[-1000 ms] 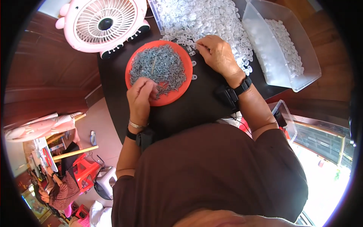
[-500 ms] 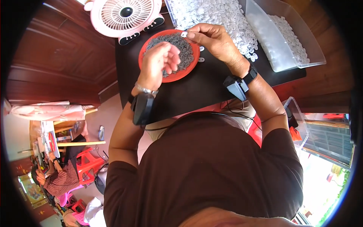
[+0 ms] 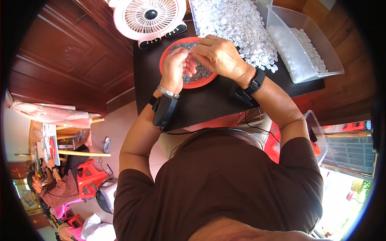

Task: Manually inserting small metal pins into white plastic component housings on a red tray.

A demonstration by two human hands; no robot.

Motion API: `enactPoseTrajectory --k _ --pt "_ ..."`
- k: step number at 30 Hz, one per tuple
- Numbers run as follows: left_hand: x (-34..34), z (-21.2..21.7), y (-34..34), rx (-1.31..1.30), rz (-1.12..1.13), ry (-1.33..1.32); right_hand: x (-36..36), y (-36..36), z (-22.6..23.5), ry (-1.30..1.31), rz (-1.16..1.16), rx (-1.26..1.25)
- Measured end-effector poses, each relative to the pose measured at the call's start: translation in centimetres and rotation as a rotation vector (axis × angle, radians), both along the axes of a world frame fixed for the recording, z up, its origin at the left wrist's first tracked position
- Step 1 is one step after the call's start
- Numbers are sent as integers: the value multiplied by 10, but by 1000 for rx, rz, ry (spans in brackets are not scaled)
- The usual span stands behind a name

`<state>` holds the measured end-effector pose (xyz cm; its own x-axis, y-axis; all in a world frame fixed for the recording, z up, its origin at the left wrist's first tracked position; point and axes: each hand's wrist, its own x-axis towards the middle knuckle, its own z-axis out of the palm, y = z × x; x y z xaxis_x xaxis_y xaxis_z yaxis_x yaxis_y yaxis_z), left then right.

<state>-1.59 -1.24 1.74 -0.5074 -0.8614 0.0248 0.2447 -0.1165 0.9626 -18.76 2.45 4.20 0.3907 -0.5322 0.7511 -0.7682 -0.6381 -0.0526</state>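
My left hand [image 3: 177,69] is over the orange-red bowl [image 3: 165,56], its thumb and forefinger pinched and the other fingers curled. Whatever it pinches is too small to make out. Small grey screw-like pieces [image 3: 201,73] fill the bowl. My right hand [image 3: 219,56] meets the left fingertips above the bowl's right side, with its fingers closed in a pinch. The small white plastic piece seen in it half a second ago is now hidden by the fingers. Behind and right of this hand lies a heap of white oval plastic pieces [image 3: 237,26] with holes.
A pink-and-white fan [image 3: 150,28] stands at the table's far left. At the right, a translucent bin [image 3: 293,76] holds more white pieces. The dark table [image 3: 193,106] lies before me. Another person [image 3: 60,190] sits at the far left near a red stool [image 3: 90,178].
My right hand has moved down toward the left hand, and their fingertips now meet over the bowl. The white piece in the right fingers has gone out of sight. The whole view has shifted slightly.
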Motion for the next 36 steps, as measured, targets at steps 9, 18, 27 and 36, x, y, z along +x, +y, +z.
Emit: enactPoseTrajectory --k 9,18,27,36 --pt "6 -18 -7 -5 -23 -24 2 -15 -24 -496 224 512" --pt "9 -11 -10 6 -108 -177 -8 -17 -26 -459 396 557" --pt "8 -8 -6 -62 -31 -250 -12 -18 -32 -650 351 795" --pt "7 -13 -5 -137 -22 -249 -8 -13 -28 -609 275 779"
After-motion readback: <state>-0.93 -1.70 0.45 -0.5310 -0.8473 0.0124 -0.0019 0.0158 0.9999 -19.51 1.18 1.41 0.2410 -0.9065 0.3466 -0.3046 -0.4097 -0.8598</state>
